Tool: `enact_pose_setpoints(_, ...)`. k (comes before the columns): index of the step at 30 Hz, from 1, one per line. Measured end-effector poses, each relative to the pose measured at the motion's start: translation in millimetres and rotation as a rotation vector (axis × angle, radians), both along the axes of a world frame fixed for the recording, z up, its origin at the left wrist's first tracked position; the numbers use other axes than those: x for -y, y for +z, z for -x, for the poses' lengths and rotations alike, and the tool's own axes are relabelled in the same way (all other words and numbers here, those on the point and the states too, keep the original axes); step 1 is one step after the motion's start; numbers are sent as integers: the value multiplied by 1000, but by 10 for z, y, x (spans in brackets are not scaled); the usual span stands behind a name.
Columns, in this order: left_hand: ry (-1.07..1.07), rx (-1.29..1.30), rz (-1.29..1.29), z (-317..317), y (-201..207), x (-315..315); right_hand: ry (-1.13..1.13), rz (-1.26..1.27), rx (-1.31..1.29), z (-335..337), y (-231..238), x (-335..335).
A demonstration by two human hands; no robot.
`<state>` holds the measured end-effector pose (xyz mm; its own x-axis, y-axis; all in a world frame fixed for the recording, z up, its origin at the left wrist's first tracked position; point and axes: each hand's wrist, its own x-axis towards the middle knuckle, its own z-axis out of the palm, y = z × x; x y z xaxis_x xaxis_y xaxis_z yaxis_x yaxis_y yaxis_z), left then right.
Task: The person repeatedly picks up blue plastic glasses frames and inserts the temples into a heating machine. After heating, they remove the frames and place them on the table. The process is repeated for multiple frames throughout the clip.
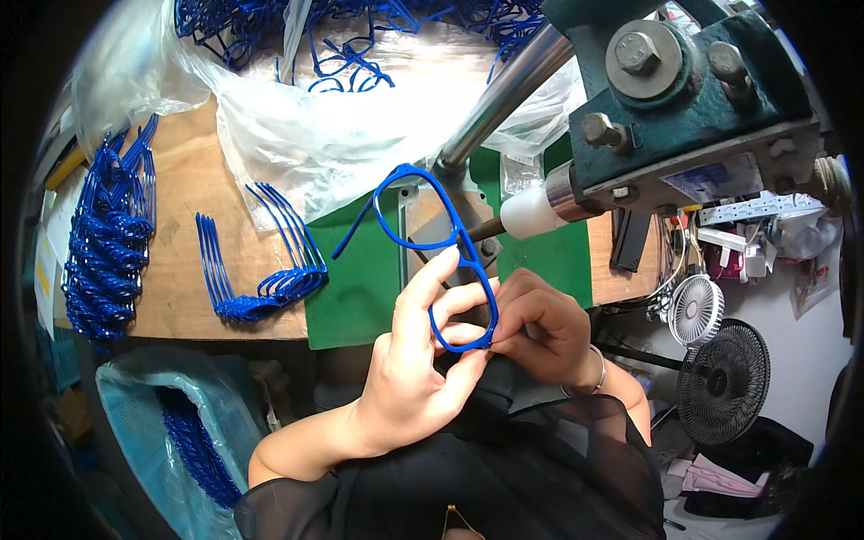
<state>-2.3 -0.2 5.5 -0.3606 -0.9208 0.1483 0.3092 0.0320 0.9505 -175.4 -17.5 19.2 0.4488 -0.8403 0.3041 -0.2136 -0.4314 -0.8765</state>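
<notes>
A blue eyeglass frame without lenses is held tilted in front of my chest. One temple arm sticks out from its upper left end. My left hand is closed on it, with fingers behind the lower rim and the thumb by its lower corner. At that same corner my right hand pinches, fingers curled; the other temple arm is not visible there. Just behind the frame, the dark rod of a green bench machine points at its bridge from a white collar.
On the wooden table, a small row of blue frames and a taller stack stand left of the green mat. Plastic sheeting with many frames lies behind. A lined bin is lower left; fans stand right.
</notes>
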Motion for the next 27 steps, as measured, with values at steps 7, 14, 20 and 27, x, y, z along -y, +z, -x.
enact_pose_setpoints(7, 15, 37, 58, 24, 3, -17, -76, -106, 15, -51, 58, -95)
enact_pose_setpoints(14, 24, 111, 134, 18, -17, -42, 6, -75, -26, 19, 106, -24)
enact_pose_setpoints(20, 5, 69, 96, 1, -10, -24, -56, -316, 208, -35, 27, -118)
enact_pose_setpoints(27, 19, -84, 23, 75, 118, 105, -101, -62, 202, 111, 176, 20)
